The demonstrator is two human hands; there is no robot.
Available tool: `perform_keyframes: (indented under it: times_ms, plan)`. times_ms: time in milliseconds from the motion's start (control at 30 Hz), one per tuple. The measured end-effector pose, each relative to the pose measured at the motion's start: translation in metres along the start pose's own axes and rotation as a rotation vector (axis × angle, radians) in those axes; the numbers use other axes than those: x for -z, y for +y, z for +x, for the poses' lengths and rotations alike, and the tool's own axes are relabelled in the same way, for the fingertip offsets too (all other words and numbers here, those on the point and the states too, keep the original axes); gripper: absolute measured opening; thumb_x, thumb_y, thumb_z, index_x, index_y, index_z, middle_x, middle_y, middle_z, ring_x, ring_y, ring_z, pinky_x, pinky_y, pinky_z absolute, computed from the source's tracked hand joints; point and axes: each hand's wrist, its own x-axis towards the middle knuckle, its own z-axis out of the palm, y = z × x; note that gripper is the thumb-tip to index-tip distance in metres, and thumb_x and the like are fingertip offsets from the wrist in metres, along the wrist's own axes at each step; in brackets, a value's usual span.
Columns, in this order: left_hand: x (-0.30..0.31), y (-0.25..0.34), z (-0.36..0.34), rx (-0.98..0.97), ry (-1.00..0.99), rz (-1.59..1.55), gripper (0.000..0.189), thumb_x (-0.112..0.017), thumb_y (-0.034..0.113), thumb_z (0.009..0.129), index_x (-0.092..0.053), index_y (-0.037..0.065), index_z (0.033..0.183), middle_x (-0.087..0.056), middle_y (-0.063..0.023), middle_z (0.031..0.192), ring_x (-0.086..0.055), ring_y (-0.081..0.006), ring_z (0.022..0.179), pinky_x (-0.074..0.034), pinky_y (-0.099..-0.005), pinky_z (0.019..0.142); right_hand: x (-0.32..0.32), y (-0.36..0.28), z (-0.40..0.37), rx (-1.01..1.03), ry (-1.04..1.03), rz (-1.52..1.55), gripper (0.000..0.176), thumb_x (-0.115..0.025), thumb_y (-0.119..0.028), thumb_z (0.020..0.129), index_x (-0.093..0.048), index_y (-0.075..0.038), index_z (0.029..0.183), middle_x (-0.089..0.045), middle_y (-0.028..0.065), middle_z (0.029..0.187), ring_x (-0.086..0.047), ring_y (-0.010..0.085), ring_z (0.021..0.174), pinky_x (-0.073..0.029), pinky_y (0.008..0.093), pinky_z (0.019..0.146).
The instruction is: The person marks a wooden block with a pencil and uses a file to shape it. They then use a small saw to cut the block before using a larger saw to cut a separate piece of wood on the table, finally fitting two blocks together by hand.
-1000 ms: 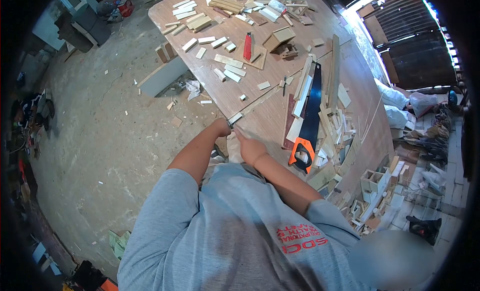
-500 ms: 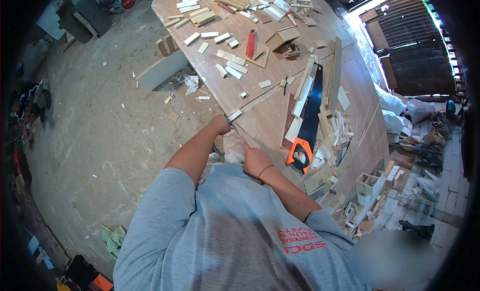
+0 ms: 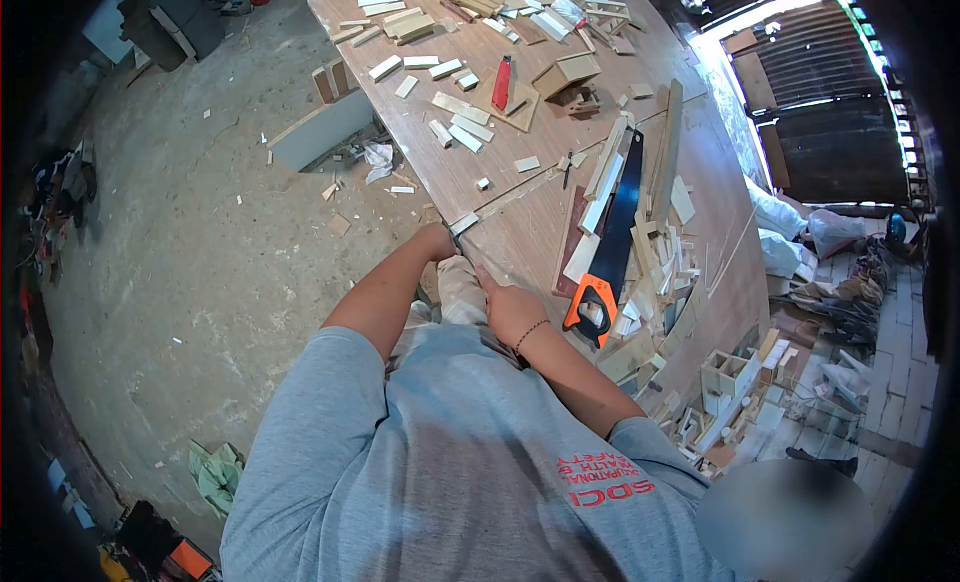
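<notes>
My left hand (image 3: 436, 242) is at the table's near-left edge, fingers closed beside a small pale wood block (image 3: 463, 224). A small dark part shows between hand and block; I cannot make out what it is or exactly what the fingers grip. My right hand (image 3: 513, 310), with a beaded bracelet at its wrist, is at the near edge, its index finger stretched toward the block. The other fingers curl under, and whatever they hold is hidden. To its right lies a handsaw (image 3: 613, 252) with an orange and black handle.
Wood strips, blocks and offcuts lie on the wooden table (image 3: 420, 172). A red cutter (image 3: 502, 84) and a small wooden box (image 3: 566, 74) are farther back. Scraps and another box (image 3: 728, 374) stand at the right. A grey-faced board (image 3: 322, 132) is on the floor at left.
The view has shifted slightly. Both hands keep nearly the same place at the table edge by the small block, and the right hand shows only slight movement.
</notes>
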Motion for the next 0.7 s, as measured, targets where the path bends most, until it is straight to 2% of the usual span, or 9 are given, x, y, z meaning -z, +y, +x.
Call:
perform_keyframes:
  times_ms: [100, 233, 300, 433, 500, 567, 633, 700]
  plan:
    - [0.004, 0.003, -0.008, -0.008, 0.057, -0.046, 0.041, -0.067, 0.040, 0.070, -0.072, 0.007, 0.093, -0.068, -0.0182, 0.098, -0.065, -0.0334, 0.091, -0.052, -0.0389, 0.080, 0.007, -0.001, 0.003, 0.000, -0.032, -0.036, 0.058, -0.048, -0.016, 0.089, -0.033, -0.020, 0.144, -0.066, 0.0205, 0.080, -0.065, 0.0363, 0.072, -0.051, 0.0480, 0.066]
    - [-0.001, -0.001, -0.001, -0.001, -0.004, -0.008, 0.040, -0.065, 0.040, 0.073, -0.072, 0.007, 0.094, -0.067, -0.0188, 0.100, -0.065, -0.0335, 0.093, -0.051, -0.0386, 0.081, 0.002, 0.001, 0.011, 0.014, -0.046, -0.023, 0.061, -0.048, -0.013, 0.086, -0.032, -0.018, 0.145, -0.066, 0.0208, 0.081, -0.065, 0.0361, 0.073, -0.051, 0.0476, 0.067]
    - [-0.004, -0.004, 0.004, -0.079, 0.039, 0.044, 0.038, -0.062, 0.037, 0.074, -0.072, 0.006, 0.093, -0.067, -0.0195, 0.100, -0.064, -0.0338, 0.092, -0.051, -0.0386, 0.080, 0.003, -0.001, 0.014, 0.028, -0.037, -0.014, 0.062, -0.048, -0.012, 0.085, -0.032, -0.018, 0.145, -0.066, 0.0209, 0.082, -0.065, 0.0362, 0.074, -0.051, 0.0478, 0.067]
    - [-0.009, -0.007, 0.007, -0.039, 0.019, 0.006, 0.034, -0.060, 0.033, 0.075, -0.072, 0.005, 0.092, -0.067, -0.0201, 0.099, -0.065, -0.0345, 0.090, -0.052, -0.0385, 0.078, 0.022, -0.004, 0.011, 0.023, -0.101, -0.049, 0.066, -0.047, -0.009, 0.083, -0.029, -0.016, 0.146, -0.067, 0.0211, 0.086, -0.066, 0.0355, 0.078, -0.052, 0.0467, 0.070]
    - [-0.023, -0.016, 0.021, -0.107, 0.142, -0.037, 0.032, -0.060, 0.029, 0.073, -0.072, 0.005, 0.089, -0.067, -0.0206, 0.096, -0.065, -0.0350, 0.087, -0.052, -0.0389, 0.077, 0.031, -0.006, 0.011, 0.025, -0.146, -0.065, 0.069, -0.047, -0.007, 0.082, -0.027, -0.015, 0.147, -0.067, 0.0213, 0.090, -0.067, 0.0347, 0.082, -0.053, 0.0456, 0.072]
    - [-0.028, -0.019, 0.031, -0.112, 0.129, 0.013, 0.030, -0.059, 0.028, 0.074, -0.072, 0.005, 0.088, -0.067, -0.0209, 0.095, -0.065, -0.0354, 0.086, -0.052, -0.0392, 0.076, 0.035, -0.009, 0.013, 0.017, -0.174, -0.079, 0.066, -0.045, -0.008, 0.084, -0.028, -0.014, 0.147, -0.067, 0.0218, 0.092, -0.067, 0.0350, 0.084, -0.053, 0.0457, 0.074]
    - [-0.024, -0.017, 0.026, -0.112, 0.112, 0.059, 0.029, -0.058, 0.027, 0.074, -0.072, 0.004, 0.087, -0.067, -0.0212, 0.093, -0.065, -0.0357, 0.085, -0.052, -0.0395, 0.076, 0.023, -0.007, 0.031, 0.036, -0.150, -0.057, 0.064, -0.044, -0.008, 0.085, -0.029, -0.014, 0.146, -0.067, 0.0220, 0.092, -0.067, 0.0353, 0.085, -0.053, 0.0460, 0.074]
    - [-0.019, -0.013, 0.014, -0.083, 0.136, -0.057, 0.029, -0.058, 0.026, 0.073, -0.072, 0.004, 0.085, -0.067, -0.0221, 0.091, -0.065, -0.0362, 0.084, -0.052, -0.0400, 0.075, 0.004, -0.005, 0.057, 0.057, -0.129, -0.034, 0.062, -0.042, -0.008, 0.086, -0.029, -0.014, 0.146, -0.067, 0.0222, 0.093, -0.067, 0.0357, 0.085, -0.052, 0.0464, 0.075]
